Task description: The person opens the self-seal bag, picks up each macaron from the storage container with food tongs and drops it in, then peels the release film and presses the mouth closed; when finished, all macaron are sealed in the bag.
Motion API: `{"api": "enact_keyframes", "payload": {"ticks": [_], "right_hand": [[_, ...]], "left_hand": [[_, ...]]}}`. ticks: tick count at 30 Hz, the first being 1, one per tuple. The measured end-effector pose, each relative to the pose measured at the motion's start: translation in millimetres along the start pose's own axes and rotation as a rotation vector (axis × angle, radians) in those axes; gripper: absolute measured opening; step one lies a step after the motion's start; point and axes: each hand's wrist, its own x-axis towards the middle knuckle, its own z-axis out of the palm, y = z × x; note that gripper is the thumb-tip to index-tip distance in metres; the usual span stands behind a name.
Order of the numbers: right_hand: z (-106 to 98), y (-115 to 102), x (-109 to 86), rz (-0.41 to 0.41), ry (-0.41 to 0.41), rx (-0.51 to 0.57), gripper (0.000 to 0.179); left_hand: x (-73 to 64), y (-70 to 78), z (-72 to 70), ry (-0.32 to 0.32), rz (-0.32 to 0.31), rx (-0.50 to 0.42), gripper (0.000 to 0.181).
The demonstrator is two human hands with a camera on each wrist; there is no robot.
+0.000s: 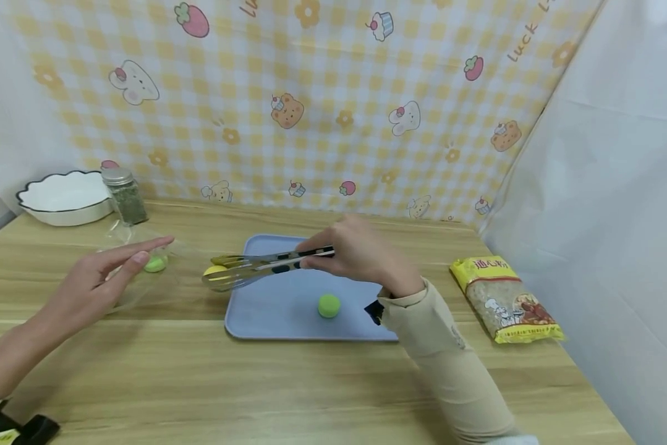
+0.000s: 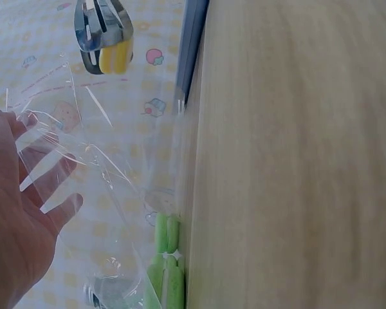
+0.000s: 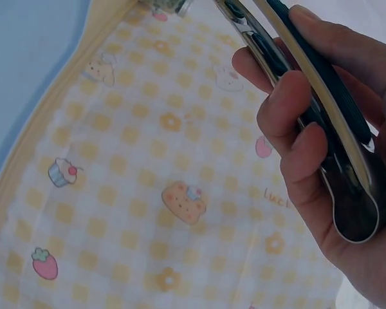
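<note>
The right hand (image 1: 352,252) grips silver metal tongs (image 1: 263,269) pinching a round yellow piece (image 2: 121,58). The left hand's (image 1: 101,278) spread fingers touch a transparent plastic bag (image 2: 112,167).

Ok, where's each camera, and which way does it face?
Head: worn there, facing forward and down at the blue rectangular tray; left hand, right hand and forearms show.
Left wrist: worn there, facing the clear plastic bag; left hand shows.
Right wrist: worn there, facing yellow checked cloth; right hand shows, gripping silver metal tongs.
Shared by head and left wrist: tongs, round yellow piece.
</note>
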Motion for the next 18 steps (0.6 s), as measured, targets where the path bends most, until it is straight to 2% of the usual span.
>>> {"api": "enact_keyframes", "payload": {"ticks": [12, 18], "right_hand": [[19.3, -14.2, 29.0, -0.007, -0.053, -0.036, 0.018], [30.8, -19.2, 42.6, -0.002, -0.048, -0.064, 0.019]], "left_hand": [[-0.1, 0.3, -1.3, -0.003, -0.005, 0.008, 0.036], [0.1, 0.9, -1.4, 0.000, 0.003, 0.012, 0.036]]}}
